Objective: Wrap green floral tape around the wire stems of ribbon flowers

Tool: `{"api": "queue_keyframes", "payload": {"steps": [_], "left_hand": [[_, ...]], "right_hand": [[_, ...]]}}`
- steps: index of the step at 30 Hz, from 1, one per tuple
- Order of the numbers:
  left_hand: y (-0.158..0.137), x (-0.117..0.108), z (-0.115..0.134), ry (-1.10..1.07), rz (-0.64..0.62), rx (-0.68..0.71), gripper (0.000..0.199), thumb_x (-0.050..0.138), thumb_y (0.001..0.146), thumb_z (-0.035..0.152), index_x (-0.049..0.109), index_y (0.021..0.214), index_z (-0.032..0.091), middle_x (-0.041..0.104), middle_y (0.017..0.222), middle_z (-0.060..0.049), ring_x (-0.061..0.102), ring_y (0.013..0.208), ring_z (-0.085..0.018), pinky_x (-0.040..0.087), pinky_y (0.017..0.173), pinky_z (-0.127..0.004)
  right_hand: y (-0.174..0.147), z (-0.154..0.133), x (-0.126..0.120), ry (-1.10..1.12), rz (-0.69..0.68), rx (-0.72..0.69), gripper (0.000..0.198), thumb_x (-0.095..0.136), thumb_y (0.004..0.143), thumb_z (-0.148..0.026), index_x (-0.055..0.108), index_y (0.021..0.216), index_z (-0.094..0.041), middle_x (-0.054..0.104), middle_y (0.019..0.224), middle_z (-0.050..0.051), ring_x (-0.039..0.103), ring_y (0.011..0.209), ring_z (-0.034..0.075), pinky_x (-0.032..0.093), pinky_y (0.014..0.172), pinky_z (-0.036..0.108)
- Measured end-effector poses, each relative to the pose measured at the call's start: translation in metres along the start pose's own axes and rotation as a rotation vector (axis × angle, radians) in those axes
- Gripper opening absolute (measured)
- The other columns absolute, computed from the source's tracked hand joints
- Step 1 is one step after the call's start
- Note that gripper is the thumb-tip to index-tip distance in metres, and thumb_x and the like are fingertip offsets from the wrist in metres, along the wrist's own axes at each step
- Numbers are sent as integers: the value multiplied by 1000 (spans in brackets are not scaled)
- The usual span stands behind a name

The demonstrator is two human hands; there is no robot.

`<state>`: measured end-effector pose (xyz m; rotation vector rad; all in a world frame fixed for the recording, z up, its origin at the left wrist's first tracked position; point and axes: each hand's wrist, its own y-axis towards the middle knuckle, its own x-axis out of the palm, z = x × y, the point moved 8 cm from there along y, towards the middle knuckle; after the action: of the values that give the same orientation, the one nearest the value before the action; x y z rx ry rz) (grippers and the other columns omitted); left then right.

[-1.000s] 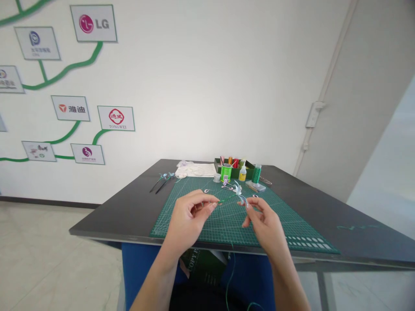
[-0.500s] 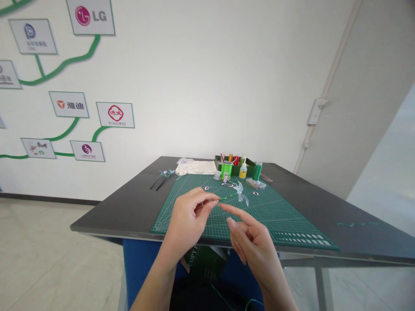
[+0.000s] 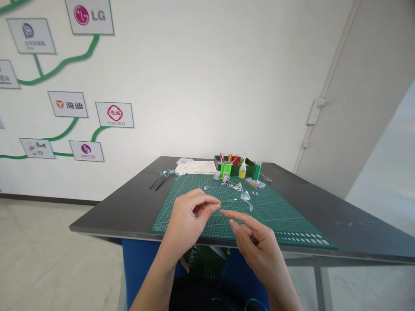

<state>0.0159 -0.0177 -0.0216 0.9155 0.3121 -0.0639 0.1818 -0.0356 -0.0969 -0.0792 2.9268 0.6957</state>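
Observation:
My left hand [image 3: 194, 216] pinches the thin stem of a small flower with pale blue petals [image 3: 245, 196], the stem pointing right above the cutting mat. Green thread [image 3: 231, 201] is wrapped along part of that stem. Close to the pinch, my right hand [image 3: 256, 237] stretches out its index finger, the tip just below the stem. Its thumb is bent toward that finger and the other fingers curl into the palm. Whatever they may hold is hidden. A loose green thread [image 3: 256, 301] lies low over my lap.
The green cutting mat [image 3: 181, 203] covers the table's middle. Finished blue flowers [image 3: 164, 173] lie at left. Behind stand a green can [image 3: 226, 169], a glue bottle [image 3: 242, 170], a green thread spool [image 3: 256, 171] and a dark green box [image 3: 249, 163]. Scissors [image 3: 237, 187] and small petal pieces [image 3: 206, 188] lie on the mat.
The flower's head has shifted slightly right and down and turned. My right hand has moved a little right and down, its index fingertip slightly lower against the stem. The left hand keeps its pinch.

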Motion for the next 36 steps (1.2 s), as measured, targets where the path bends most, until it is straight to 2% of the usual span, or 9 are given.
{"api": "queue_keyframes", "payload": {"steps": [9, 14, 17, 20, 22, 26, 30, 34, 36], "left_hand": [[0, 0, 1, 9, 11, 2, 14, 73, 95, 17, 84, 86, 18, 68, 72, -2, 54, 59, -12, 37, 54, -23], [2, -2, 3, 83, 17, 16, 18, 70, 95, 15, 81, 81, 18, 69, 71, -1, 55, 59, -12, 38, 56, -24], [2, 0, 3, 116, -20, 10, 20, 68, 96, 14, 80, 81, 18, 69, 73, -1, 56, 60, -12, 39, 57, -24], [3, 1, 2, 154, -45, -1, 21, 68, 98, 12, 79, 81, 18, 70, 74, -1, 58, 62, -13, 39, 58, -25], [3, 2, 0, 179, -66, -10, 20, 68, 98, 12, 80, 83, 18, 72, 77, -2, 60, 64, -14, 40, 60, -26], [2, 8, -3, 209, -129, -29, 19, 70, 98, 10, 80, 84, 19, 73, 80, -2, 62, 66, -15, 40, 61, -26], [0, 13, -2, 211, -172, -40, 20, 71, 97, 8, 81, 84, 19, 75, 80, -2, 62, 67, -15, 40, 61, -27], [-1, 17, 4, 237, -207, -11, 21, 70, 97, 7, 81, 84, 19, 74, 80, -2, 62, 67, -15, 39, 61, -27], [-1, 18, 6, 230, -220, 5, 21, 70, 98, 9, 81, 83, 20, 73, 80, -2, 62, 67, -15, 39, 62, -28]], "right_hand": [[2, -1, 1, -57, -7, -25, 51, 58, 107, -53, 80, 127, -12, 26, 54, -10, 16, 50, 9, 11, 46, 26], [-5, -18, 3, -189, -29, -97, 45, 57, 108, -48, 86, 121, -16, 27, 52, -8, 16, 50, 9, 13, 48, 27], [-16, -32, -2, -287, 10, -128, 37, 62, 106, -48, 90, 113, -25, 48, 49, -3, 32, 47, 11, 26, 49, 26], [-28, -44, -12, -380, 60, -135, 28, 68, 101, -50, 91, 108, -35, 82, 77, 5, 62, 61, 20, 48, 60, 30], [-31, -53, -12, -432, -18, -156, 26, 68, 102, -48, 91, 109, -39, 87, 89, 4, 69, 64, 21, 52, 60, 30], [-26, -82, -7, -463, -276, -259, 30, 61, 107, -37, 88, 119, -38, 84, 76, 3, 63, 50, 17, 44, 47, 26], [-6, -119, -11, -493, -424, -339, 32, 61, 107, -28, 86, 126, -35, 79, 68, 2, 55, 46, 13, 37, 45, 24], [27, -149, -17, -535, -496, -352, 31, 61, 105, -33, 88, 120, -30, 60, 50, -3, 31, 41, 9, 24, 42, 25], [48, -160, -22, -507, -467, -319, 27, 68, 99, -37, 91, 111, -27, 54, 49, -4, 29, 43, 9, 21, 43, 24]]}}
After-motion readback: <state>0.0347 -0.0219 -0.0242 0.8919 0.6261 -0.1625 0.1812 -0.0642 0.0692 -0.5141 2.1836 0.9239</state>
